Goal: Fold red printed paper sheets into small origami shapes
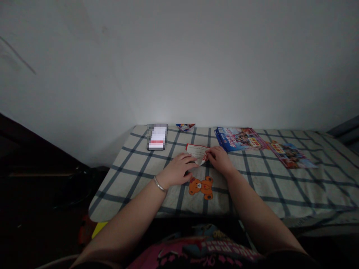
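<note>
Checked cloth (283,194) under everything: your left hand (176,170) lies half-open, fingertips at the red-edged paper slip (197,152), its long axis running sideways between your hands — your right hand (220,160) pinches its curled right end.

Red-edged white slip (196,153) between the fingers (187,158)

Under the fingers, cream cloth (280,186) checked with a navy grid; just below them, an orange teddy patch (201,188). Beyond the fingertips, a mostly blue magazine (238,139); farther right, a red-and-blue leaflet (291,155). Well below, a pink-and-black shirt (202,248).
</note>
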### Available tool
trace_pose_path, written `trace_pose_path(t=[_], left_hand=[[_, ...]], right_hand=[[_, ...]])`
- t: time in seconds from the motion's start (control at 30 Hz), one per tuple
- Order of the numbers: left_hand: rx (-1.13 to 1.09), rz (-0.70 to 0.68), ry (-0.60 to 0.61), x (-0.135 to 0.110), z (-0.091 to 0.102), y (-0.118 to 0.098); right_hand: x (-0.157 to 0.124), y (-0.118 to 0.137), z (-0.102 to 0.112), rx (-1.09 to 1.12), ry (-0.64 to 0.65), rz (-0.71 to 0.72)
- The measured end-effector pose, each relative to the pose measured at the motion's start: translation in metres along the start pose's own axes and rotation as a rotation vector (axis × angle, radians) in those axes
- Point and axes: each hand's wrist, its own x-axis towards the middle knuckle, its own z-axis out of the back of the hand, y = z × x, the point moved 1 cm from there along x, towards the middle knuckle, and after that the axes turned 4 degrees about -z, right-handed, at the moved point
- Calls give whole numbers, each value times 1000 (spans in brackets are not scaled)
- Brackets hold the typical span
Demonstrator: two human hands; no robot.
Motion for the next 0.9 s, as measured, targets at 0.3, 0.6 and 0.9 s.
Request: trace_pose_path(t=[0.3, 0.6, 0.9], left_hand=[[-19, 15, -15, 0, 0, 1], [-40, 35, -10, 0, -1, -1], [-87, 16, -10, -1, -3, 3]], right_hand=[[-4, -12, 1, 124, 30, 65], [-1, -19, 0, 259, -2, 70], [-2, -15, 9, 275, 139, 81]])
